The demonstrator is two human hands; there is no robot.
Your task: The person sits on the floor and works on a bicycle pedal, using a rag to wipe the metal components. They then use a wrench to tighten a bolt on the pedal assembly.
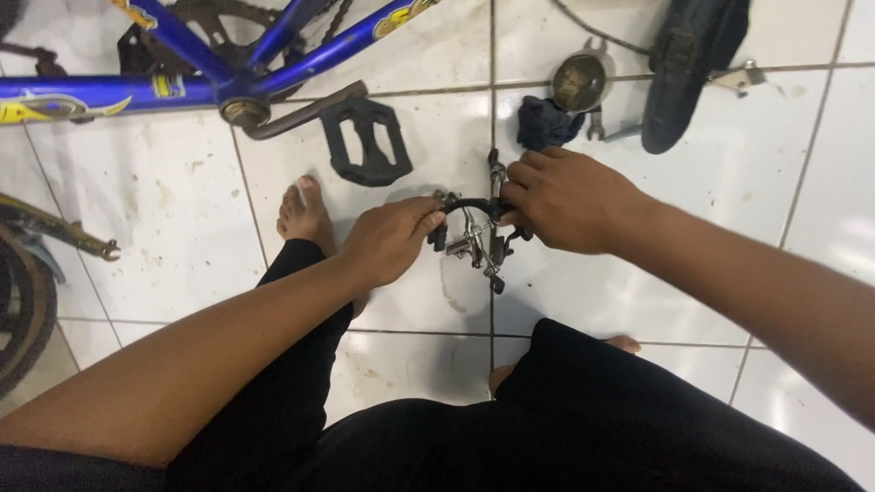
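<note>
Both my hands hold a metal bicycle brake caliper just above the white tiled floor. My left hand grips the left arm of the caliper with thumb and fingers. My right hand is closed over its right side and top, hiding part of it. The caliper's silver arms and small black pads hang down between the two hands.
A blue bicycle frame lies at the top left with its crank and black pedal. A dark cloth, a round metal tin, a wrench and a black saddle lie at the top right. A tyre is at the left edge.
</note>
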